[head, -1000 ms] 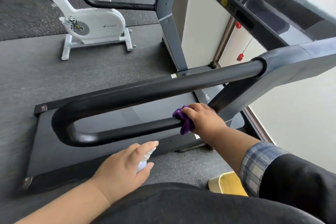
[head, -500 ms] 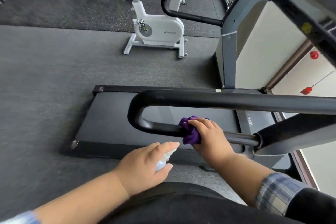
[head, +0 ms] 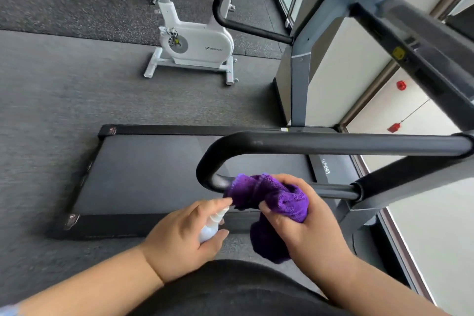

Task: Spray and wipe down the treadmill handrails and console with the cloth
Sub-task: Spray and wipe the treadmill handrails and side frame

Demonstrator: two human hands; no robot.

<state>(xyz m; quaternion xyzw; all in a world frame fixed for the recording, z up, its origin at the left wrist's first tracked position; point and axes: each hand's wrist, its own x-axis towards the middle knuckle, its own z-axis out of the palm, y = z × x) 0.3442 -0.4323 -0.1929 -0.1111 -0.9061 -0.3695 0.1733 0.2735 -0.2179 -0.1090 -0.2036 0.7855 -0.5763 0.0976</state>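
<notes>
Head view: spray aimed at cloth beside the handrail.
Left hand (head: 179, 240) grips spray bottle (head: 210, 229); right hand (head: 305, 228) clutches purple cloth (head: 272, 200), just off lower handrail (head: 331, 190) (nozzle close); mist could miss, wetting the belt (head: 143, 169) beyond.

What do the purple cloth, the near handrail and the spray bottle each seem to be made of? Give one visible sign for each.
Purple cloth: looks like plush microfibre, with a fuzzy nap and soft folds.
Near handrail: probably a metal tube with a matte black rubbery or foam cover; its sheen is dull.
Spray bottle: likely translucent whitish plastic, smooth and pale, mostly hidden in the left hand.
</notes>
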